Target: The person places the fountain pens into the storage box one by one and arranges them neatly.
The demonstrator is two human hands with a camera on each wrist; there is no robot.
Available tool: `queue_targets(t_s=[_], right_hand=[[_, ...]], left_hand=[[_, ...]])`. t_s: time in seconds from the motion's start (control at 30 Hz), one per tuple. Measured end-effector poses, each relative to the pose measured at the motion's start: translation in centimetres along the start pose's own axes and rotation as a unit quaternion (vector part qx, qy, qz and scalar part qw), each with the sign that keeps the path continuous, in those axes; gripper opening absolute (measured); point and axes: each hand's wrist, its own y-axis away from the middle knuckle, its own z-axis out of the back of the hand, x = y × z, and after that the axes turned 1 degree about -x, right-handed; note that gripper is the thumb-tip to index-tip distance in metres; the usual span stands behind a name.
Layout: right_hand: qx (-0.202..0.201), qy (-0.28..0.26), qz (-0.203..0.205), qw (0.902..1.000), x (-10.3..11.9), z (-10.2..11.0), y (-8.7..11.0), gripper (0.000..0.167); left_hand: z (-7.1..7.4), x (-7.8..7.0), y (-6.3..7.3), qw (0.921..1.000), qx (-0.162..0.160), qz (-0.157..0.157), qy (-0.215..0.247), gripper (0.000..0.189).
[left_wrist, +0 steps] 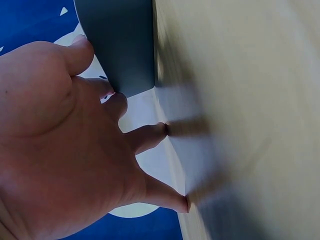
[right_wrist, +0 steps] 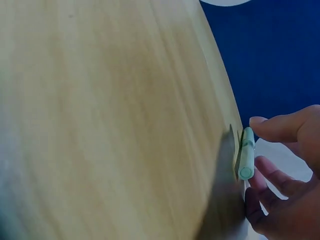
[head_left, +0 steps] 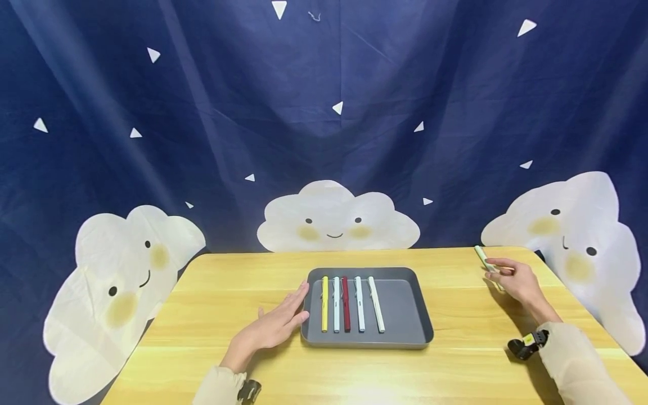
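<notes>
In the head view, my left hand [head_left: 275, 326] rests at the left side of a dark grey tray [head_left: 415, 304], fingers extended, some of them touching its rim. The left wrist view shows that hand [left_wrist: 75, 135] with spread fingers against the tray's wall [left_wrist: 125, 45]. At the table's far right, my right hand [head_left: 516, 280] pinches a pale green pen [head_left: 480, 254] between thumb and fingers. The pen [right_wrist: 247, 155] appears end-on in the right wrist view, close to the tabletop. Inside the tray lie a yellow pen [head_left: 325, 306], a dark red pen [head_left: 346, 306] and several whitish pens [head_left: 377, 306].
A light wooden table [head_left: 455, 315] carries the tray. Behind it hangs a dark blue curtain [head_left: 304, 140] with white triangles and smiling clouds. Black wrist-worn devices, one of them the right strap [head_left: 528, 344], sit at both sleeves.
</notes>
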Motion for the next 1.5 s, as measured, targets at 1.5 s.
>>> queue_targets(t_s=[1.5], right_hand=[[0.004,-0.098,-0.027,0.9949,0.2,0.6,2.0,0.039]], left_hand=[[0.0,-0.1,0.2,1.0,0.001,0.001,-0.008,0.065]])
